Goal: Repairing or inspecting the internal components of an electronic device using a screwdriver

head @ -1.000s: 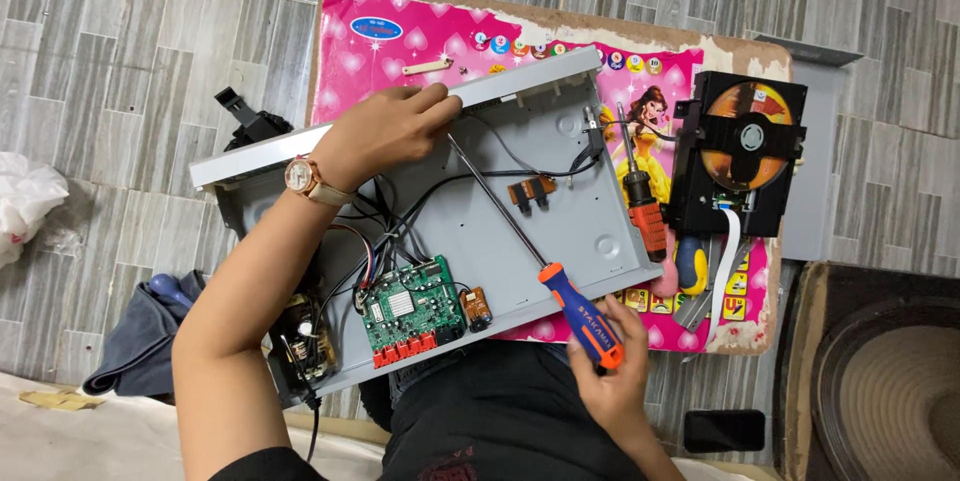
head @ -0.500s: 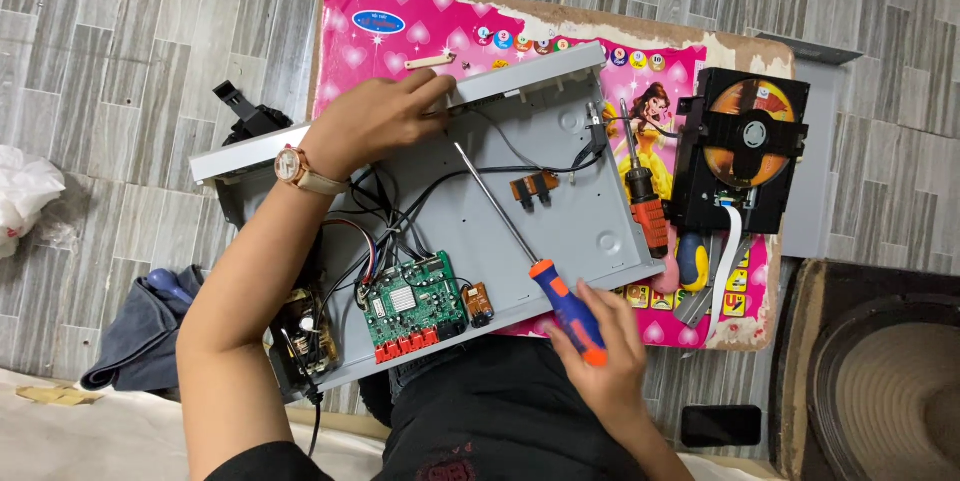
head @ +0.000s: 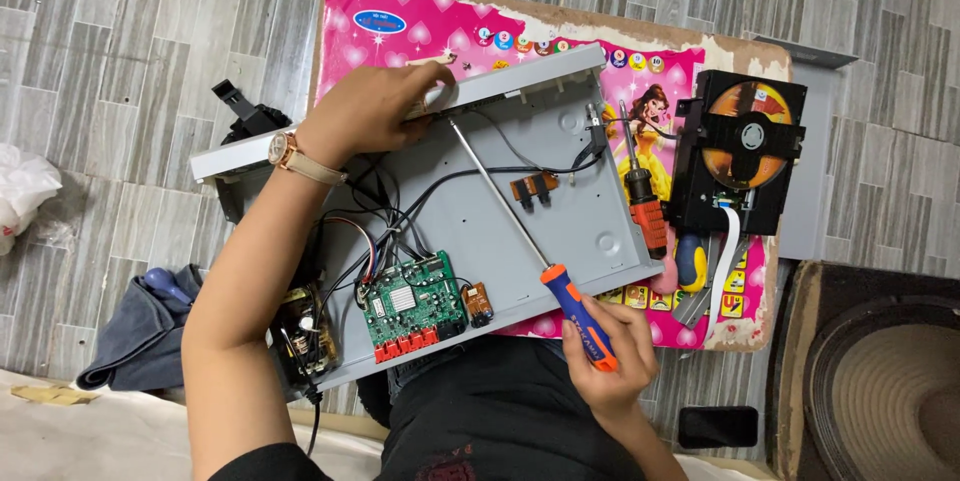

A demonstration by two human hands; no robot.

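An open grey metal player chassis (head: 560,211) lies on a pink cartoon-printed board (head: 420,26). My left hand (head: 370,111), with a wristwatch, grips the chassis's far front panel. My right hand (head: 600,361) holds a long screwdriver with an orange and blue handle (head: 575,316); its shaft slants up-left and its tip is near the front panel, beside my left hand. Inside the chassis sit a green circuit board (head: 410,306), black and coloured wires (head: 400,211) and a small brown board (head: 535,188).
A black disc drive with an orange disc (head: 745,146) lies right of the chassis, with a second red-handled screwdriver (head: 645,206) and a yellow-handled tool (head: 690,261) nearby. A speaker (head: 880,391) sits at bottom right, a phone (head: 717,426) near it, a grey cloth (head: 130,336) at left.
My right hand has drawn the screwdriver slightly down and right, its tip staying near the front panel. My left hand stays on the panel.
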